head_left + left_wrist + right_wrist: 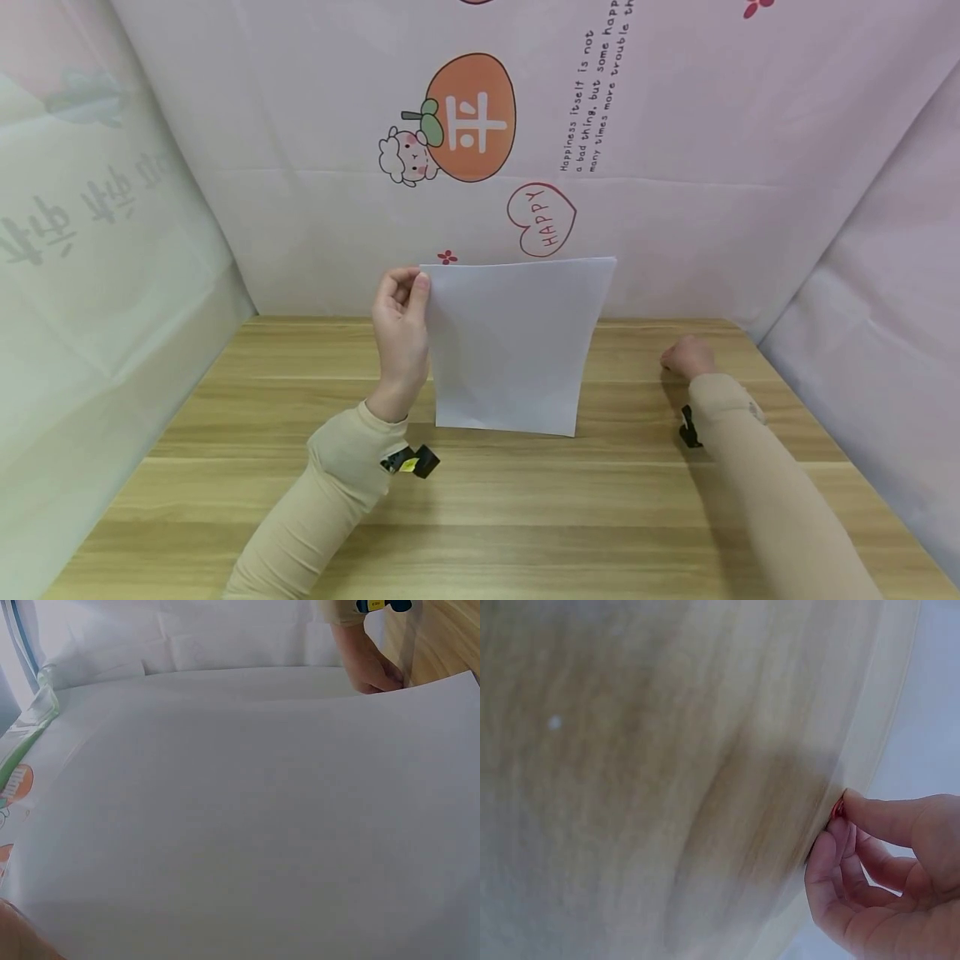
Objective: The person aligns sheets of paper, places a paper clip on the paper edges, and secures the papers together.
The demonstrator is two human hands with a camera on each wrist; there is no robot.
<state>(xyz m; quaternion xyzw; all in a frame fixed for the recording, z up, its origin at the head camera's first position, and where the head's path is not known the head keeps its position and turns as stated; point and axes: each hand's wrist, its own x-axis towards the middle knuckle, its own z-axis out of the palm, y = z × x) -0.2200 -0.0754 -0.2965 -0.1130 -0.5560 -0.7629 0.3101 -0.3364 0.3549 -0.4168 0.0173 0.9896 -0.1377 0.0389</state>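
Note:
White paper (517, 350) stands upright over the table, its top left corner pinched between the thumb and fingers of my left hand (402, 333). Two edges show along its border in the left wrist view, so it seems to be more than one sheet. Whether its bottom edge touches the table I cannot tell. Off to the right, my right hand (688, 358) is low over the table, apart from the paper. In the right wrist view, its thumb and fingertips pinch a small shiny red thing (838, 808), mostly covered by the fingers.
The wood-grain table (495, 517) reaches back to a white printed cloth (675, 167) hanging behind it. More cloth hangs along the left side (97, 250) and the right side (885, 283). A black wrist device (412, 461) sits at the left cuff.

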